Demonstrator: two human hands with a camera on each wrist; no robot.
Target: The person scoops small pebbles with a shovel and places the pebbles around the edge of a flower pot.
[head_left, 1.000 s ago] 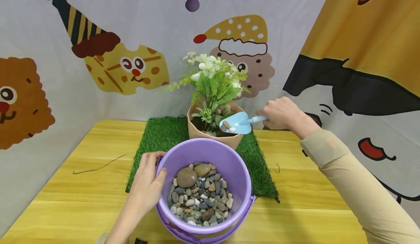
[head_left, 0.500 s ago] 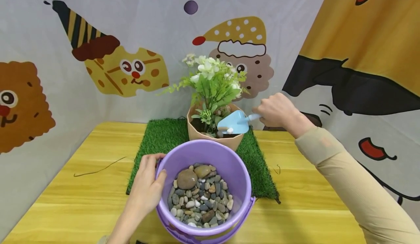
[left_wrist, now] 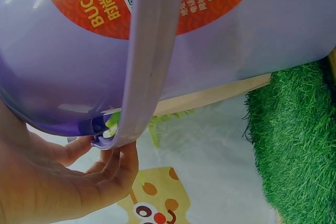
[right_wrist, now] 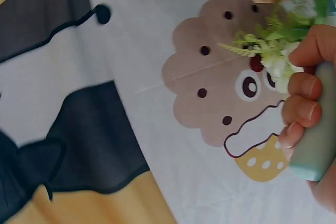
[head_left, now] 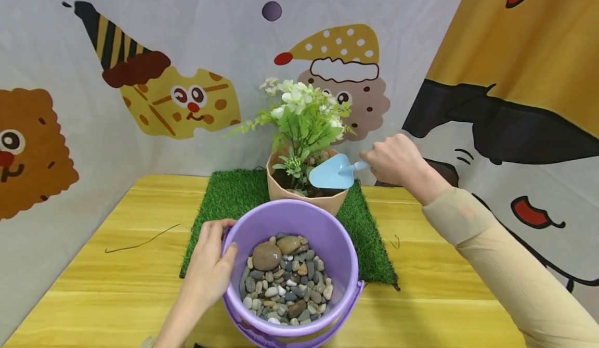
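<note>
My right hand [head_left: 395, 158] grips the handle of a light blue trowel [head_left: 331, 173]. The blade tilts over the right side of a peach flower pot [head_left: 329, 202], and no pebbles show on it. In the right wrist view, curled fingers wrap the pale handle [right_wrist: 317, 140]. White flowers with green leaves [head_left: 299, 111] stand in the pot's dark soil. In front is a purple bucket [head_left: 343, 244] with pebbles [head_left: 285, 285] and two larger stones on its bottom. My left hand [head_left: 210, 262] holds the bucket's left rim, thumb inside, near the handle joint [left_wrist: 107, 137].
A green grass mat [head_left: 374, 254] lies under the pot on the yellow wooden table [head_left: 107, 285]. A thin dark strand [head_left: 142, 241] lies on the left. Behind hangs a cartoon-printed cloth [head_left: 196, 20].
The trowel has tipped over and shifted slightly left, and the few pebbles on its blade are gone from it. My left hand stays on the bucket rim.
</note>
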